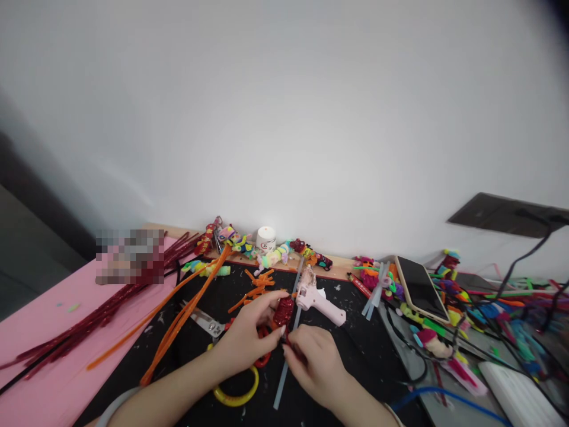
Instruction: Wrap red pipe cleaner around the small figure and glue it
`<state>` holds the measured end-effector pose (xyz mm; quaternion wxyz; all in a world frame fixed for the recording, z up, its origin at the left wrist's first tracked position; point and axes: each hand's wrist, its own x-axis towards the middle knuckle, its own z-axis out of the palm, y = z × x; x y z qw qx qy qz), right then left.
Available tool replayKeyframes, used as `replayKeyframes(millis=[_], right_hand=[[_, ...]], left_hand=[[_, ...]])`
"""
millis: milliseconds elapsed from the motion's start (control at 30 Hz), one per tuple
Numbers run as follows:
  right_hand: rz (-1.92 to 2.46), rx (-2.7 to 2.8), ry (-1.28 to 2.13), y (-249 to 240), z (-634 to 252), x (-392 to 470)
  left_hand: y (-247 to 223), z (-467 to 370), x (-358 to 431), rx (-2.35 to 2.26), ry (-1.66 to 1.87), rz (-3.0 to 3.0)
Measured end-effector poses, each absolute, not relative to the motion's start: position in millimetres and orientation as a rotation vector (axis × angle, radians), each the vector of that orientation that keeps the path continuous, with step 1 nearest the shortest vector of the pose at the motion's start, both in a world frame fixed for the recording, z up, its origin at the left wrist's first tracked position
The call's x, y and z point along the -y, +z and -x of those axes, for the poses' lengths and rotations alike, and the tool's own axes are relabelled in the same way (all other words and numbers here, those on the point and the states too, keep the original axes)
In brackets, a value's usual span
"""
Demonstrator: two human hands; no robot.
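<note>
My left hand [242,335] grips a coil of shiny dark red pipe cleaner [283,311] between thumb and fingers. Close against its lower end, my right hand [317,362] is closed in a pinch; what sits in its fingertips is too small to make out. A pale pink hot glue gun [324,305] lies just beyond my right hand, and a long translucent glue stick [281,388] runs on the black mat under my hands. Scissors with a yellow handle [240,400] are partly hidden by my left forearm, with red handle loops [265,358] beside them.
Orange pipe cleaners [178,323] and a dark red bundle [111,299] stretch across the left side. Short orange pieces [260,280] lie ahead. Small figures and a paper cup [265,238] line the wall. A phone [421,289], tangled pipe cleaners, cables and a white box [520,391] crowd the right.
</note>
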<state>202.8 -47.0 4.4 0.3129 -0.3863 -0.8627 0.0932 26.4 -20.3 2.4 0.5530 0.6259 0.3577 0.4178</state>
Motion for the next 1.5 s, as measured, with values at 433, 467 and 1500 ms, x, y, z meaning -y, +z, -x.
replayKeyframes(millis=[433,467,1500], right_hand=[[1.479,2.024,-0.06,3,-225,18],[1.575,2.01,-0.125,0,-226,17],[1.212,1.691,0.723,2,-219,21]], left_hand=[[9,-19,4,-0.747,1.118,-0.94],[10,-19,4,-0.737,1.119,-0.918],[6,-18,1,-0.753,1.19,-0.749]])
